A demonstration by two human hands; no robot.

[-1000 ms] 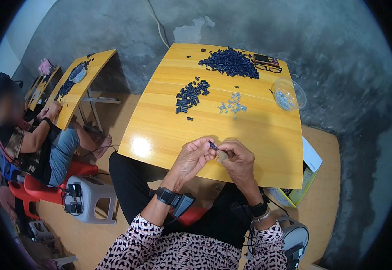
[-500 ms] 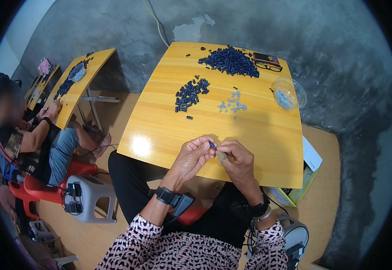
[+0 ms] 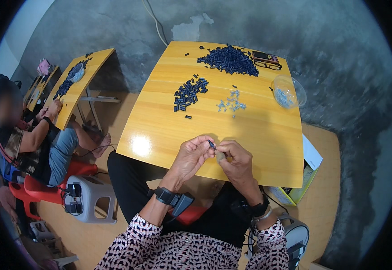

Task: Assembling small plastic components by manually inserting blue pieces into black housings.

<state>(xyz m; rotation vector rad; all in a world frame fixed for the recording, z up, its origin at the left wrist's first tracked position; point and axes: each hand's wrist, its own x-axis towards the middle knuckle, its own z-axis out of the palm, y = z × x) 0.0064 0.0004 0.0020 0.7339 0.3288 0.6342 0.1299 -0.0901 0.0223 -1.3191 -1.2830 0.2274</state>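
Head view: at the table's (image 3: 254,128) six o'clock, the left hand (image 3: 190,157) pinches a tiny dark piece (image 3: 211,144). The right hand (image 3: 237,161) bunches close by; I can't tell what it holds. Piece looks light, hard, slippery: pinch its sides.

Wooden table (image 3: 169,130) with black pieces (image 3: 230,62), silvery bits (image 3: 235,106), glasses (image 3: 267,65), clear tub (image 3: 286,83)

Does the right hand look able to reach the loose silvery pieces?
Probably yes: bare tabletop lies between the right hand and the silvery pieces, though its fingers are occupied at a dark part held by the left hand.
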